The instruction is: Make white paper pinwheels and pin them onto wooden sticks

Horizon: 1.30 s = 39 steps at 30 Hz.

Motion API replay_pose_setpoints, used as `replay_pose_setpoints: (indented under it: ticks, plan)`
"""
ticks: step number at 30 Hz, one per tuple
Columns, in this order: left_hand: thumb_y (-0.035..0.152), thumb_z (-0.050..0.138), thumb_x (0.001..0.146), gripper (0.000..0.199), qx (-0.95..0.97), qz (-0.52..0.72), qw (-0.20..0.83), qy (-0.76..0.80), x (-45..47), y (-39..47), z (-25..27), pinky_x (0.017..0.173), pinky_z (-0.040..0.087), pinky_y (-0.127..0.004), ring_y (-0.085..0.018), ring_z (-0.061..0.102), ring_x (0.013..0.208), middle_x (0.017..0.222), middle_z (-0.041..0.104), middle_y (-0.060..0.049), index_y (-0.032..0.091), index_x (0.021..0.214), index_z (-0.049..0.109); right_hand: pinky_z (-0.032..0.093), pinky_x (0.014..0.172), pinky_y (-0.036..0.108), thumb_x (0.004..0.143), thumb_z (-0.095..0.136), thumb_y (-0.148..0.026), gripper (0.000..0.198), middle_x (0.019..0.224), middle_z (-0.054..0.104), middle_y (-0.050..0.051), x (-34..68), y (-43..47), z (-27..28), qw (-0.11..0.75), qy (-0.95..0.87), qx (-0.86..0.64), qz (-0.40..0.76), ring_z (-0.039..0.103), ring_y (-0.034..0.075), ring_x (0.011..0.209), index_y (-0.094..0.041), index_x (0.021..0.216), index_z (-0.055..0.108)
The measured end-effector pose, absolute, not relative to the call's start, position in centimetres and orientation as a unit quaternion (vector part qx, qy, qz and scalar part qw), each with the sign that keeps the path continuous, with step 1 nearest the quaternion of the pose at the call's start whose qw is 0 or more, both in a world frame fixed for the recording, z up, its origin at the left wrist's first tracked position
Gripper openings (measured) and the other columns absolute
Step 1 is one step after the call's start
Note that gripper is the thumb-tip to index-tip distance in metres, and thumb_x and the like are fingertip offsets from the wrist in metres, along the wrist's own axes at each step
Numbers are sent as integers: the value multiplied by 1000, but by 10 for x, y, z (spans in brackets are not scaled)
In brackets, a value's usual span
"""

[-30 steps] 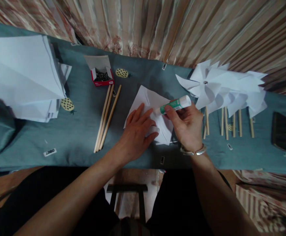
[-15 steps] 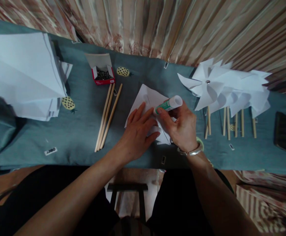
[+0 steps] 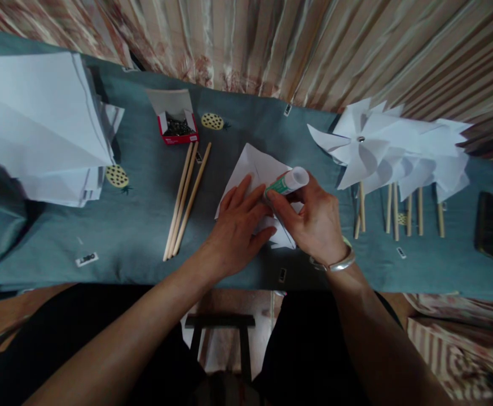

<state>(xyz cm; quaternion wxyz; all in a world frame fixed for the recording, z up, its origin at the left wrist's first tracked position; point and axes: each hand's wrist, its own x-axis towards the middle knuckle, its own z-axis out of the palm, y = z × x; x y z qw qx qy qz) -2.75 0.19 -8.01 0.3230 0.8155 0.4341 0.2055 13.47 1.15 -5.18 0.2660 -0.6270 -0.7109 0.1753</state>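
A partly folded white paper sheet [image 3: 250, 160] lies on the cloth in front of me. My left hand [image 3: 238, 232] rests flat on it with fingers spread, pressing the paper down. In my right hand [image 3: 314, 217] is a green-and-white glue stick [image 3: 287, 181], held tilted with its lower end at the middle of the paper, close to my left fingertips. That lower end is hidden by my fingers. Part of the paper's right side is covered by my right hand.
Wooden sticks [image 3: 192, 200] lie left of the paper, below a red open box [image 3: 179, 128] of small metal fasteners. A paper stack [image 3: 43, 113] is at far left. Several paper pinwheels [image 3: 360, 149] lie at right, near a dark phone [image 3: 491, 225]. A pleated curtain [image 3: 246, 45] hangs behind.
My right hand has shifted the upper end of the glue stick slightly left and down, tilting it a little differently. My left hand stays in place on the paper.
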Motion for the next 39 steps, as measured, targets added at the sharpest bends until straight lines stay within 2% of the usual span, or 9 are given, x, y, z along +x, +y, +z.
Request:
replay_pose_setpoints:
  ticks: [6,16,30,33,35,37,39]
  plan:
    - [26,60,89,26,815,200,319,441,-27,2,-80,119,20,-54,-34,16,150,152,43,-14,15,112,64,46,53,26,86,61,-41,27,70,72,3,137,9,-47,253,-717,-627,168,67,17,58,-16,97,59]
    - [26,61,89,21,815,210,315,438,-27,2,-81,118,22,-54,-33,18,150,151,45,-13,16,106,66,51,57,29,84,62,-45,28,70,71,2,145,9,-51,275,-695,-645,158,68,19,60,-18,92,62]
    - [28,57,91,21,818,205,314,436,-28,2,-80,118,21,-55,-32,16,150,152,44,-13,16,106,66,53,64,33,88,60,-44,29,79,73,4,144,6,-59,284,-693,-649,133,71,21,68,-18,101,60]
    - [28,57,91,20,817,202,319,437,-28,2,-80,118,21,-55,-32,16,150,152,44,-14,16,105,66,56,77,37,88,62,-38,24,92,73,6,142,4,-62,329,-691,-626,148,72,22,84,-20,104,60]
    - [28,58,91,20,814,202,324,438,-28,2,-79,118,20,-55,-32,16,150,152,44,-13,16,104,66,56,85,38,87,65,-35,24,102,73,6,144,4,-65,407,-655,-608,188,70,22,94,-22,106,61]
    - [26,59,90,18,810,205,332,439,-28,3,-78,118,20,-56,-33,16,150,151,45,-14,16,103,66,57,87,37,84,68,-34,23,105,72,4,147,8,-65,503,-578,-589,256,70,19,95,-24,104,62]
    - [26,60,89,16,798,225,349,437,-30,3,-76,118,21,-56,-32,18,150,149,47,-15,16,101,66,59,84,35,82,69,-38,21,99,72,1,153,12,-63,567,-485,-574,338,71,17,88,-25,98,63]
